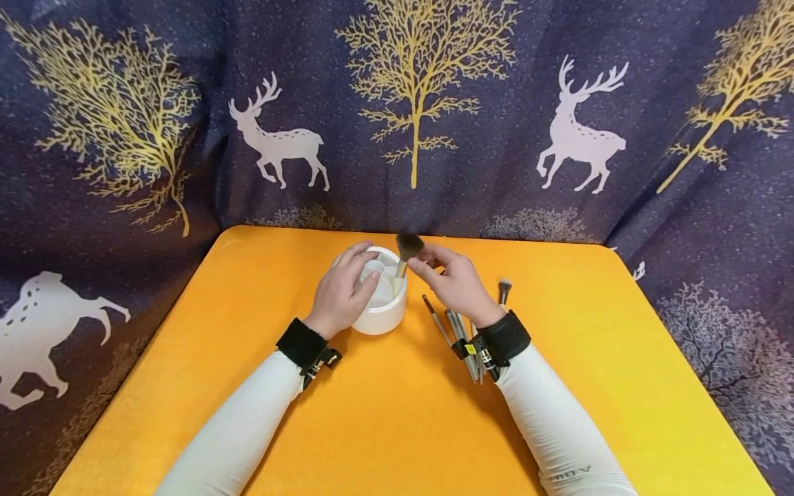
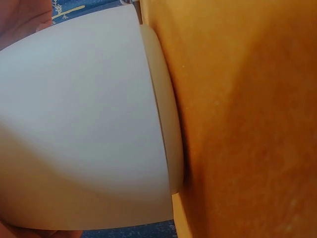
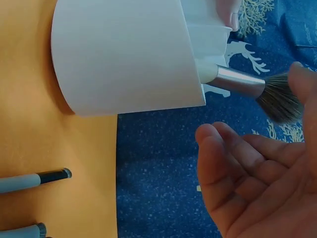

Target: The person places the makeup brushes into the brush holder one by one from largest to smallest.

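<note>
A white round brush holder (image 1: 380,321) with inner compartments stands on the table. My left hand (image 1: 337,295) grips it from the left, fingers and thumb over its rim. In the left wrist view, the smooth wall of the holder (image 2: 84,109) fills much of the picture. One makeup brush (image 1: 409,245) leans in the right side of the holder, dark bristles up. Beside it is my right hand (image 1: 457,284), thumb close to the bristles. The right wrist view shows loosely bent fingers apart from the brush (image 3: 241,81), nothing pinched between them; the handle's lower end is hidden inside.
Several more makeup brushes (image 1: 439,321) lie on the orange table (image 1: 372,427), partly under my right wrist. Another brush head (image 1: 505,289) shows to the right of that wrist. A dark curtain (image 1: 471,172) with deer and trees hangs behind the table.
</note>
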Action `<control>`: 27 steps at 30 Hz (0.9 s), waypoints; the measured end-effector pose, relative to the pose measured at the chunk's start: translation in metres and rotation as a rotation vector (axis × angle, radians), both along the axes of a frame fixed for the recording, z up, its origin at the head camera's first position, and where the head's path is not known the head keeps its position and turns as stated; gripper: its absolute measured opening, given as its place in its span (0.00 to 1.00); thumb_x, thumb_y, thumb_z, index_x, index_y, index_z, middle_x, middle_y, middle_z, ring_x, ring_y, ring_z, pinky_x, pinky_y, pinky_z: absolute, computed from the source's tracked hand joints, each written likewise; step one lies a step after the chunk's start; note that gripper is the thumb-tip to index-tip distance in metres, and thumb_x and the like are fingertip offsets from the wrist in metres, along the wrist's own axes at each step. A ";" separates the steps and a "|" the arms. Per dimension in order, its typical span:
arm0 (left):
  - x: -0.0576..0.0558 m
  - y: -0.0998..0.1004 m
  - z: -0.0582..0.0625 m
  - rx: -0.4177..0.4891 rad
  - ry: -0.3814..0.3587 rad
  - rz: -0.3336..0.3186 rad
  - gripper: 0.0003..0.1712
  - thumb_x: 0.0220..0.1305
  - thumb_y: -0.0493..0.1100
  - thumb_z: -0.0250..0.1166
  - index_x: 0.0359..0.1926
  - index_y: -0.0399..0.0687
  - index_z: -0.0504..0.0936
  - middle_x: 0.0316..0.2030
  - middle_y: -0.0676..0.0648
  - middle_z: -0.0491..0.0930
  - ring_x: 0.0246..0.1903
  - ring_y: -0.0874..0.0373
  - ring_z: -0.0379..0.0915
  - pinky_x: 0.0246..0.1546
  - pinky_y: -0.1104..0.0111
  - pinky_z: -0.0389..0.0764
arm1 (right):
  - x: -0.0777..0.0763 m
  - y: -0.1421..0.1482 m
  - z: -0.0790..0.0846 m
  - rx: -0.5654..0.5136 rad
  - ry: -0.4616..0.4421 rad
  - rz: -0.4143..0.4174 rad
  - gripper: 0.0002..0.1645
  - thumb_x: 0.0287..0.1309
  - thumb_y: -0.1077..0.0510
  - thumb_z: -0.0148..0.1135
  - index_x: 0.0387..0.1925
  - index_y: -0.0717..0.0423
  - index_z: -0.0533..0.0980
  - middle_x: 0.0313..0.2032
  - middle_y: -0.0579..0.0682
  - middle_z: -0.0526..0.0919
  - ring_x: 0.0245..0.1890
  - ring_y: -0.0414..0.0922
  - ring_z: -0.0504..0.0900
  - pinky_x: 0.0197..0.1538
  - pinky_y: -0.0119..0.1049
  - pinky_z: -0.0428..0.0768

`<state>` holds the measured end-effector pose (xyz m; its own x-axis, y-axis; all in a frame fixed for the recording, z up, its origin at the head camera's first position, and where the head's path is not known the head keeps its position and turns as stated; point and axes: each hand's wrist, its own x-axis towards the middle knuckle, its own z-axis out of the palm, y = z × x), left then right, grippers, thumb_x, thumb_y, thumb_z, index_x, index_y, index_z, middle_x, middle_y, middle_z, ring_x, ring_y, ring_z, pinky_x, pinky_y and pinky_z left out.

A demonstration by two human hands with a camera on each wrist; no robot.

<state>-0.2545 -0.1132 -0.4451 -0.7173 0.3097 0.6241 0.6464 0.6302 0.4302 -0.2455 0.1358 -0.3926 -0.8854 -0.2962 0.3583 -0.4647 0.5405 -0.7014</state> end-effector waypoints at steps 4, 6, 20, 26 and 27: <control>0.000 0.000 0.000 -0.001 -0.003 0.004 0.31 0.75 0.63 0.42 0.64 0.52 0.74 0.69 0.49 0.64 0.66 0.57 0.59 0.59 0.55 0.69 | -0.001 0.003 0.000 -0.009 -0.020 0.000 0.30 0.65 0.30 0.53 0.57 0.43 0.76 0.43 0.39 0.80 0.42 0.39 0.76 0.38 0.40 0.78; 0.001 0.000 0.000 0.002 -0.003 0.004 0.31 0.74 0.63 0.42 0.64 0.52 0.74 0.69 0.49 0.64 0.66 0.57 0.59 0.59 0.56 0.69 | -0.002 0.004 0.000 -0.019 -0.024 -0.004 0.31 0.65 0.30 0.53 0.58 0.45 0.75 0.44 0.39 0.80 0.42 0.39 0.76 0.37 0.40 0.79; 0.000 0.000 0.000 0.008 -0.004 -0.008 0.30 0.74 0.63 0.44 0.63 0.51 0.75 0.69 0.48 0.65 0.66 0.55 0.60 0.58 0.53 0.70 | -0.009 0.025 0.000 0.030 -0.009 -0.082 0.35 0.65 0.31 0.53 0.61 0.49 0.74 0.45 0.40 0.79 0.44 0.40 0.76 0.44 0.41 0.77; 0.001 0.000 -0.001 0.007 -0.014 0.001 0.31 0.74 0.63 0.43 0.63 0.51 0.75 0.69 0.49 0.64 0.66 0.55 0.59 0.57 0.54 0.71 | -0.014 0.038 -0.003 0.046 0.004 -0.140 0.31 0.65 0.32 0.54 0.58 0.47 0.77 0.41 0.42 0.80 0.41 0.41 0.76 0.41 0.42 0.76; 0.000 0.000 -0.001 0.008 -0.012 0.000 0.31 0.74 0.63 0.44 0.63 0.51 0.75 0.69 0.49 0.64 0.66 0.55 0.59 0.57 0.54 0.71 | -0.015 0.040 -0.004 0.051 0.010 -0.153 0.30 0.65 0.32 0.54 0.56 0.46 0.77 0.40 0.42 0.80 0.40 0.41 0.76 0.40 0.42 0.75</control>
<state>-0.2541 -0.1134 -0.4458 -0.7249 0.3048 0.6177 0.6412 0.6264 0.4433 -0.2605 0.1759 -0.3970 -0.9182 -0.1760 0.3549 -0.3806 0.6406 -0.6670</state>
